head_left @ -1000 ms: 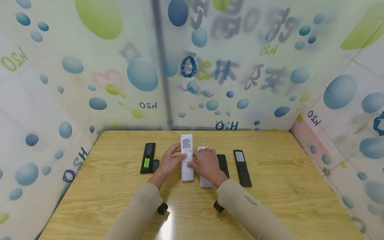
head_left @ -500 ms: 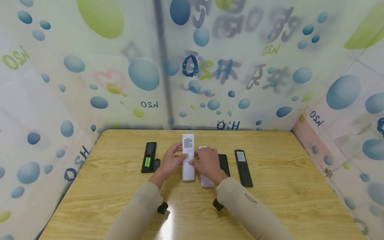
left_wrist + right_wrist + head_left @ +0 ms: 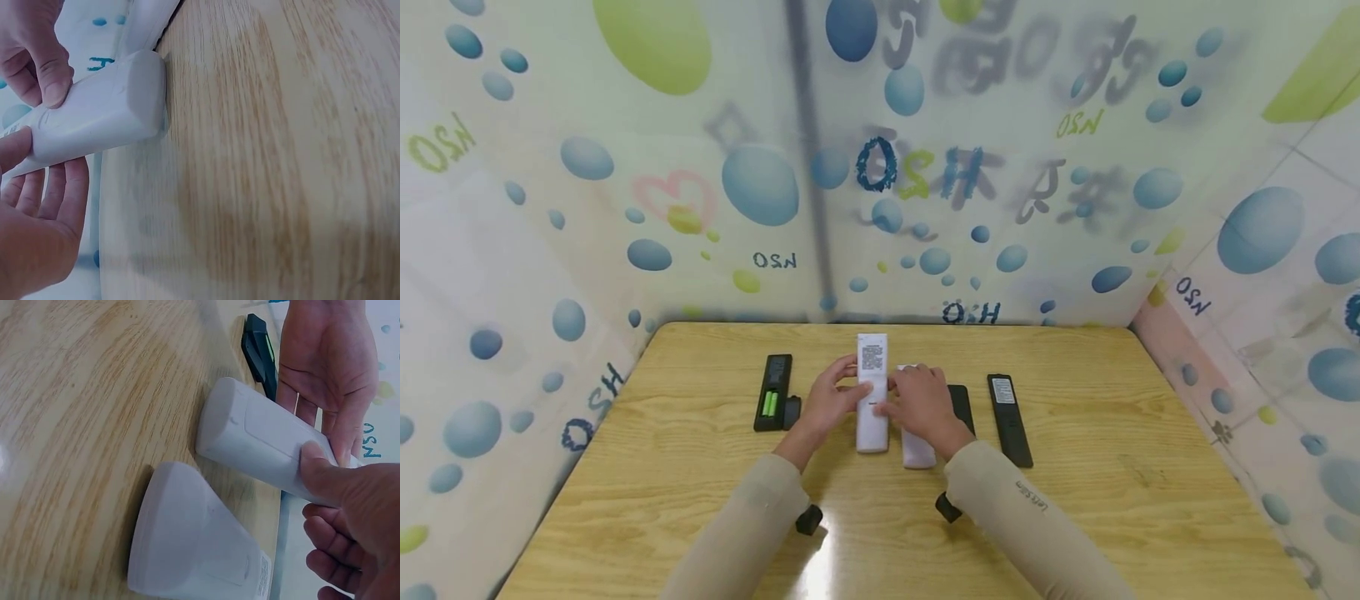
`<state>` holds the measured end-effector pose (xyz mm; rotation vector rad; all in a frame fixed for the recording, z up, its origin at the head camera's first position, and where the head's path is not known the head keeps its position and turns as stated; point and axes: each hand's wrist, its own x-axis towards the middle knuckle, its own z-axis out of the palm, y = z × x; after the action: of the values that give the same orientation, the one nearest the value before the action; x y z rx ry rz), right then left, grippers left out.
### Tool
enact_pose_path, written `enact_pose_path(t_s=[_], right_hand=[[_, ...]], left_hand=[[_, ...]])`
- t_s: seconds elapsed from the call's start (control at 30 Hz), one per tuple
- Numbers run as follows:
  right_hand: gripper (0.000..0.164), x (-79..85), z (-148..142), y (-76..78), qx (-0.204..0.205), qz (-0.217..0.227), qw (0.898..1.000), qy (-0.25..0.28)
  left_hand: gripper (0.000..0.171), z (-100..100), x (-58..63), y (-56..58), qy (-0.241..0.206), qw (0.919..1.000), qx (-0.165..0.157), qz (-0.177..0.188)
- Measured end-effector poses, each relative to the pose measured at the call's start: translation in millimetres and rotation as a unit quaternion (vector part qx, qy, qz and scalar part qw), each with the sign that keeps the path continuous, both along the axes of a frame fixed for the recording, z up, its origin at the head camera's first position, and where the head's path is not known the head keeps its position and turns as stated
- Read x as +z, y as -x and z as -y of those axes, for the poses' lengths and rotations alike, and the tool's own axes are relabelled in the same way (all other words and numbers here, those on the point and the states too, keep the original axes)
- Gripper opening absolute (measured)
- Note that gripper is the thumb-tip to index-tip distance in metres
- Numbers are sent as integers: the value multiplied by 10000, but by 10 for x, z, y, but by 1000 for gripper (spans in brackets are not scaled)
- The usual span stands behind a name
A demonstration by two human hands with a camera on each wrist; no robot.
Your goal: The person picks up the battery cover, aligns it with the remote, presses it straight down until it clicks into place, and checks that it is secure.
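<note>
A white remote control (image 3: 872, 433) stands back side up between my hands, its printed label at the far end. My left hand (image 3: 829, 402) grips its left side, thumb on the back and fingers along the edge, as the left wrist view shows. From the right, my right hand (image 3: 923, 404) holds it too. The right thumb (image 3: 315, 462) presses on the back close to the outlined battery cover (image 3: 275, 428), which sits in place. The remote's near end lies low, right at the tabletop. A second white remote (image 3: 917, 452) lies under my right hand, partly hidden by it.
On the left lies a black remote (image 3: 777, 371) with green batteries (image 3: 770, 404) showing, a small black piece (image 3: 792, 412) beside it. A black remote (image 3: 958, 404) is partly hidden behind my right hand. Another (image 3: 1011, 425) lies farther right. A patterned wall covering (image 3: 880, 275) rises behind the table.
The whole head view has shifted slightly. Both hands keep their hold on the white remote, with the right thumb on its back throughout; the other remotes have stayed put.
</note>
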<state>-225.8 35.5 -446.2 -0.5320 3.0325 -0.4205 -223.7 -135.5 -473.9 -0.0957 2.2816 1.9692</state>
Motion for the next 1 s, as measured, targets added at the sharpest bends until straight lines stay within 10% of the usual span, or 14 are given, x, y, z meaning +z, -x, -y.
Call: enact_pose_path(t_s=[1.0], right_hand=[[40,67,-315,30,-12,-42,10000,-79]], left_hand=[[47,-26,-60,-29,768,9949,444,488]])
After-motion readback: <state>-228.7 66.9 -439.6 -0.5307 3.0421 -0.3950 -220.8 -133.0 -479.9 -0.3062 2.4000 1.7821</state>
